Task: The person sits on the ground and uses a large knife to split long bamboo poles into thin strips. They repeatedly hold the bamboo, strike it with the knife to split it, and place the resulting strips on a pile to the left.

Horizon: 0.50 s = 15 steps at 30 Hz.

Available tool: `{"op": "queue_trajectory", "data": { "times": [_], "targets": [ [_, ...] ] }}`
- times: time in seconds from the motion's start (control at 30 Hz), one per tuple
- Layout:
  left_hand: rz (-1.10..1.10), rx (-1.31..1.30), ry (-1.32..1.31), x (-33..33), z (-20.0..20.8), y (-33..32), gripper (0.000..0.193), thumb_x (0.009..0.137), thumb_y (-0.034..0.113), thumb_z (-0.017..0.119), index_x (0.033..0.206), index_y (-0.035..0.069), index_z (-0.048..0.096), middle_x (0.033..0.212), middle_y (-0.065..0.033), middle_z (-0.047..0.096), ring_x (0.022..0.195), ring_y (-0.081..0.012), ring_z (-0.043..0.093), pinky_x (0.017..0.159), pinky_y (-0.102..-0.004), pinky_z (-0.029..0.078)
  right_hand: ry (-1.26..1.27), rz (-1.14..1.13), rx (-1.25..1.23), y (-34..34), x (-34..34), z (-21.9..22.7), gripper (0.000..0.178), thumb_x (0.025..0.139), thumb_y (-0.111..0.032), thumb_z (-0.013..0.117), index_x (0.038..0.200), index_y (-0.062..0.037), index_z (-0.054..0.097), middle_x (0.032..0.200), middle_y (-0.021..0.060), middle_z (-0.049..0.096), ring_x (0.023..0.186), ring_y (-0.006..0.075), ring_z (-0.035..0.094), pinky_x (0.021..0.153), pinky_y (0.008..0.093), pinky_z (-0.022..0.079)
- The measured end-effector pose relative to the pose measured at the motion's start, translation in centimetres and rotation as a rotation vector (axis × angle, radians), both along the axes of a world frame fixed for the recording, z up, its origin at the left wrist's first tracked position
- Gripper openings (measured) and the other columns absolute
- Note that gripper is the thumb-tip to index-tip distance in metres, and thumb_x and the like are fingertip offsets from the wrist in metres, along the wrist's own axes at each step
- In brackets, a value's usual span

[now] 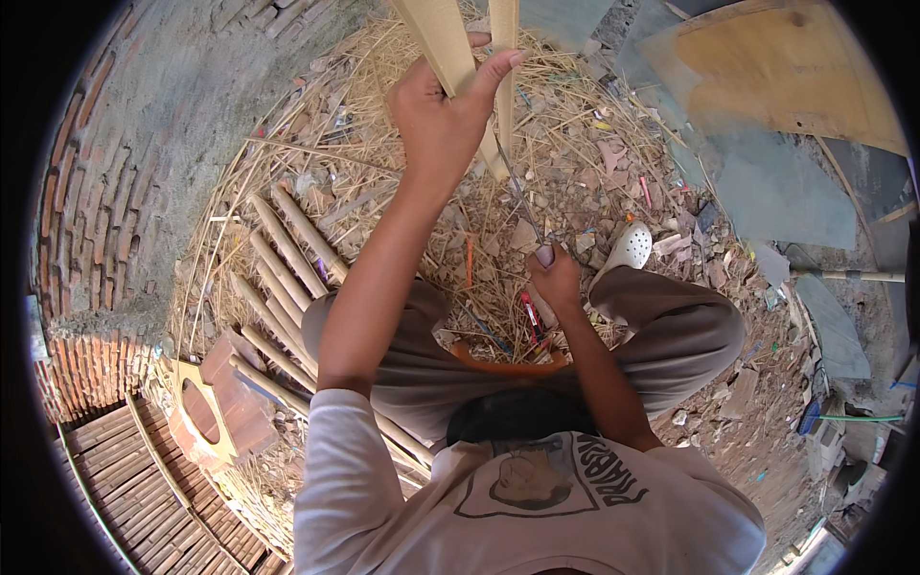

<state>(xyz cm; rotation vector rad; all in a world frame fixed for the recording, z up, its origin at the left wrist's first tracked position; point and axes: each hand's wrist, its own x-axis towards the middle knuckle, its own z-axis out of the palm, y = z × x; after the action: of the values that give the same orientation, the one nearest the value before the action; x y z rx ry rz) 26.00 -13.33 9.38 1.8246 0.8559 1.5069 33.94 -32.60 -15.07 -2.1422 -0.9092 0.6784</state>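
Note:
My left hand (441,115) is raised at the top middle, wrapped round a pale split bamboo strip (436,38). Its thumb reaches across to a second pale strip (505,86) just to the right. Both pieces run up out of view. Lower down, my right hand (556,275) is closed on the handle of a knife (520,196). The thin blade points up and to the left, its upper end close to the lower part of the strips. Whether the blade touches or cuts into them, I cannot tell. Most of the handle is hidden in my fingers.
Several bamboo poles (287,240) lie beside my left leg. A wooden box with a round hole (206,412) stands beyond them, near a brick wall (96,211). Shavings and rubble cover the ground. Flat panels (781,77) lie at the right, past my white clog (631,247).

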Motion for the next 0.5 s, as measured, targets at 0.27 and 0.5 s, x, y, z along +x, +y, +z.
{"op": "queue_trajectory", "data": {
  "times": [0.27, 0.5],
  "targets": [
    [-0.028, 0.013, 0.156, -0.3, -1.1, 3.0, 0.057, 0.074, 0.034, 0.086, 0.116, 0.003, 0.065, 0.086, -0.0104, 0.071, 0.076, -0.0164, 0.068, 0.066, -0.0291, 0.053, -0.002, 0.020, -0.138, 3.0, -0.3, -0.1, 0.032, 0.082, -0.027, 0.066, 0.093, 0.0027, 0.062, 0.083, 0.0241, 0.068, 0.077, 0.0399, 0.068, 0.068, 0.0471, 0.054],
    [-0.222, -0.135, 0.169, -1.0, -8.4, 3.2, 0.094, 0.064, 0.042, 0.091, 0.134, -0.001, 0.047, 0.115, -0.0169, 0.064, 0.109, -0.0237, 0.063, 0.088, -0.0406, 0.054, 0.116, 0.047, -0.407, -0.1, -2.6, -15.1, 0.040, 0.077, -0.024, 0.069, 0.103, 0.0065, 0.065, 0.098, 0.0258, 0.068, 0.097, 0.0390, 0.066, 0.083, 0.0475, 0.053]
  ]
}}
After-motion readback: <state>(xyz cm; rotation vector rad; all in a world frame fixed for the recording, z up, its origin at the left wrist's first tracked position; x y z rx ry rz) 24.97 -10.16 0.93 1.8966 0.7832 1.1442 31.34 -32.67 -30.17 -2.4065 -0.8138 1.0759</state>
